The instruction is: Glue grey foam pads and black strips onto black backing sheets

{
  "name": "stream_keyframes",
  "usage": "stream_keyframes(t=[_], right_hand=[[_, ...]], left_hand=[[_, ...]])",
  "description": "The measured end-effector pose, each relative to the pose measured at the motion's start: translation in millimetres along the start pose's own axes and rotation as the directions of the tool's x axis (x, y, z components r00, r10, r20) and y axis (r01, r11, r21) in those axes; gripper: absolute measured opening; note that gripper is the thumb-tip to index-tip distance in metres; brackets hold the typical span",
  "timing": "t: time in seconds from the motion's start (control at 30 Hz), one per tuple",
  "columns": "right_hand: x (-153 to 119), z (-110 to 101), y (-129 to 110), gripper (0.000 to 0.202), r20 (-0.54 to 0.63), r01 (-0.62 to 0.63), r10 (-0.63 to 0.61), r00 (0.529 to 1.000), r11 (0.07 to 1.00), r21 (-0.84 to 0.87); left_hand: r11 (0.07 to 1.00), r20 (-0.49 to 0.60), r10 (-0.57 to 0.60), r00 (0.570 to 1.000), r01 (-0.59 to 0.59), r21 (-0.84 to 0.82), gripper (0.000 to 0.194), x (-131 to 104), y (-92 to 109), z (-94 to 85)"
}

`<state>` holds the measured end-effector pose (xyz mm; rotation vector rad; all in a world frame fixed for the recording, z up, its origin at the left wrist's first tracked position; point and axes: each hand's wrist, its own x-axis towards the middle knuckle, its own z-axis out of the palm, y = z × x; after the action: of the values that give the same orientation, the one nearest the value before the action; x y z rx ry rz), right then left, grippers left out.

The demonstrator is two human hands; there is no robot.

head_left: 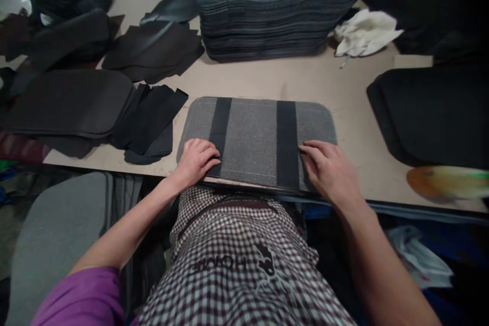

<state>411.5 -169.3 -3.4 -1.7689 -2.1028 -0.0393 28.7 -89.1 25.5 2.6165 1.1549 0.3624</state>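
Head view showed a grey panel (252, 137) flat on the table (244, 79) at its near edge, two black strips running across it: the left strip (219, 125) toward 9 o'clock, the right strip (286, 132) toward 3. At 8 o'clock the left hand (198, 160) had its fingers curled close together on the left strip's near end; at 4 the right hand (330, 170) had bent fingers, their tips gathered by the right strip's outer edge. Whether either hand pinched cloth, I could not tell. The step in hand looked like setting the strips straight; the next move seemed to call for light, even pressure. Beyond lay black pieces (156, 117) at 9, a tall stack (278, 25) at 12 and dark panels (435, 117) at 3.
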Motion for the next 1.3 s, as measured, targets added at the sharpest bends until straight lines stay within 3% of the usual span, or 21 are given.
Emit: stream_keyframes(t=[0.3, 0.47, 0.87, 1.3], right_hand=[[-2.1, 2.5, 1.6, 0.033, -0.007, 0.003, -0.003, 1.000, 1.000, 0.018], [-2.4, 2.8, 2.3, 0.034, 0.003, -0.006, 0.006, 1.000, 0.999, 0.051], [-1.0, 0.0, -0.7, 0.033, 0.006, -0.012, 0.011, 1.000, 0.999, 0.045], [-1.8, 0.4, -2.7, 0.034, 0.000, -0.028, 0.028, 1.000, 0.999, 0.028]], left_hand=[[0.994, 0.032, 0.099, 0.995, -0.100, 0.047, 0.023, -22.0, 9.8, -28.1], [0.972, 0.043, 0.177, 0.983, -0.181, 0.152, 0.018, -35.2, 18.5, -21.7], [0.906, 0.018, 0.290, 0.957, -0.281, 0.316, 0.022, -40.2, 24.0, -9.9], [0.955, -0.042, 0.222, 0.974, -0.208, 0.213, 0.019, -36.0, 32.5, -13.3]])
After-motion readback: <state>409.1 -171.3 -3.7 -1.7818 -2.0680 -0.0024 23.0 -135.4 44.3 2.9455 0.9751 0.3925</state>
